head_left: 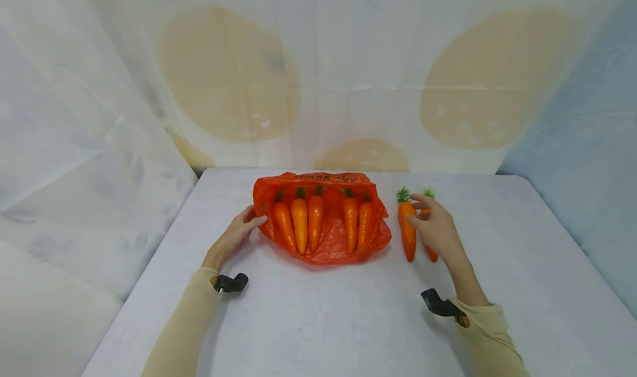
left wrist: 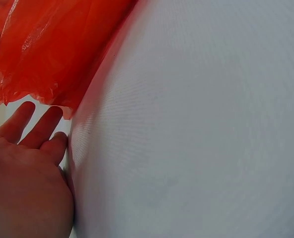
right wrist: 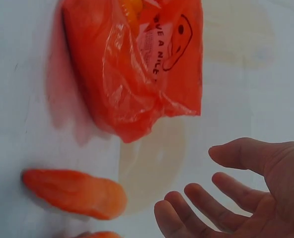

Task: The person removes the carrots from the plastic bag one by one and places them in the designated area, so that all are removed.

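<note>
A red plastic bag point(head_left: 325, 250) lies on the white table with its mouth spread, and several orange carrots point(head_left: 314, 222) rest side by side in it. My left hand point(head_left: 238, 230) is at the bag's left edge, thumb near the rim; in the left wrist view its loosely bent fingers point(left wrist: 42, 129) lie beside the plastic. To the bag's right, my right hand point(head_left: 438, 228) hovers by two loose carrots. The left one point(head_left: 408, 230) shows almost whole; the right one point(head_left: 431, 254) is partly hidden behind the hand. In the right wrist view nothing sits between the spread thumb and fingers point(right wrist: 204, 206).
The white tabletop point(head_left: 323, 321) extends in front of the bag and between both forearms. Behind the table hangs a pale curtain point(head_left: 348, 89) with large tan spots. Fabric walls stand at left and right. A black wrist camera point(head_left: 231, 282) is strapped to the left wrist, another point(head_left: 440, 304) to the right.
</note>
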`<state>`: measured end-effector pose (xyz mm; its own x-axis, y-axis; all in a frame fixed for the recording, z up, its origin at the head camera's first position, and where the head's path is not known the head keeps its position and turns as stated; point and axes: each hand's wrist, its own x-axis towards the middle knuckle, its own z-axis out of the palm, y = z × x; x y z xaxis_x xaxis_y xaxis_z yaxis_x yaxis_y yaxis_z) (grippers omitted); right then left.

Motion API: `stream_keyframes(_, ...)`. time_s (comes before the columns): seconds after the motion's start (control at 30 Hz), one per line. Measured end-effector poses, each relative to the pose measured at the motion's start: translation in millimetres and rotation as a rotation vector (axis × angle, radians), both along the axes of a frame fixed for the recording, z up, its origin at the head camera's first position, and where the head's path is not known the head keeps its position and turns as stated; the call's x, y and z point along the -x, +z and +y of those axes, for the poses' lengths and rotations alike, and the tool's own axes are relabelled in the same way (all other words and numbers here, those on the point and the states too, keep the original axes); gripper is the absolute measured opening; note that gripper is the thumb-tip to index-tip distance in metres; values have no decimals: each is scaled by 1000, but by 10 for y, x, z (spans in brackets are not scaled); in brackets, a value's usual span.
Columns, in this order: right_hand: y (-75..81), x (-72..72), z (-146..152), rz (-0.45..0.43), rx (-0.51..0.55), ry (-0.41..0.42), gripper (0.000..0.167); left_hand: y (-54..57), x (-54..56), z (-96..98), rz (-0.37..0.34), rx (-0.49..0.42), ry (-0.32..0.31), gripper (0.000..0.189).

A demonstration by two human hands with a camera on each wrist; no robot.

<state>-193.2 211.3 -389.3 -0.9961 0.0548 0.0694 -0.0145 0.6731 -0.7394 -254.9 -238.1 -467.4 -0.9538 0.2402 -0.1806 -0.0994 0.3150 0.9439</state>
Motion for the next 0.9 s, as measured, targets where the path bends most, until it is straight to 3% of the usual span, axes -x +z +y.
stream_keyframes(0.57, 107, -84, -339, 104, 27, 117, 48, -8, 15, -3, -7, -3, 8, 80)
stream_keyframes(0.9, 99, -59, -569, 92, 50, 178, 48, -17, 13, -7, 8, -7, 5, 75)
